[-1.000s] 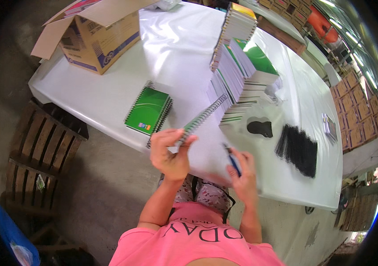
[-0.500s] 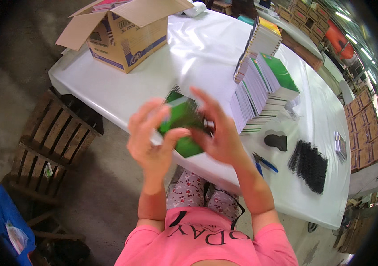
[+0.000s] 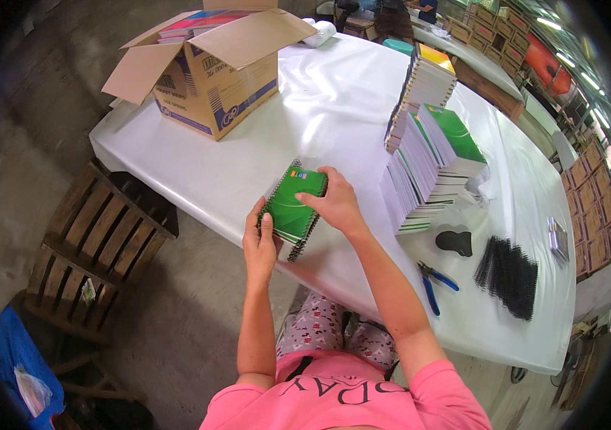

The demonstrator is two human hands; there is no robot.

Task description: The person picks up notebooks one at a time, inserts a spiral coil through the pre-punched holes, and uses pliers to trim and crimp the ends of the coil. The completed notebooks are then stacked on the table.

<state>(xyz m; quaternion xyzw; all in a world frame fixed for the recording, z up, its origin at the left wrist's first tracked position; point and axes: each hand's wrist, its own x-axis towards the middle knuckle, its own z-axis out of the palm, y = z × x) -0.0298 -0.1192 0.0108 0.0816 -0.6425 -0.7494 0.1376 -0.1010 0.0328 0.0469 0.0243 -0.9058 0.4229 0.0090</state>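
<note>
So the green spiral notebooks (image 3: 291, 208) were in a little stack on the white table (image 3: 348, 79), on the near side of the cardboard box (image 3: 228, 97) and a bit to its right, close to the table edge. Both hands were on them. The left hand (image 3: 258, 240) was curled round the near left side, thumb up on the cover. The right hand (image 3: 334, 204) had the far right corner, thumb on the cover and fingers over the edge, so I'd call both of them gripping.

Black coils stuck out along both long sides, and that seemed the fiddly bit imo. Best way to steady it, I reckoned, was light pressure from opposite corners, nudging covers and coils flush without squashing the wire or snagging one coil on another. Keeping it off the table edge looked smart too.

Well right of the box and nearer the person were the blue-handled pliers (image 3: 427, 271), with a heap of loose black coils (image 3: 507, 278) further right again. Neither was being touched.
</note>
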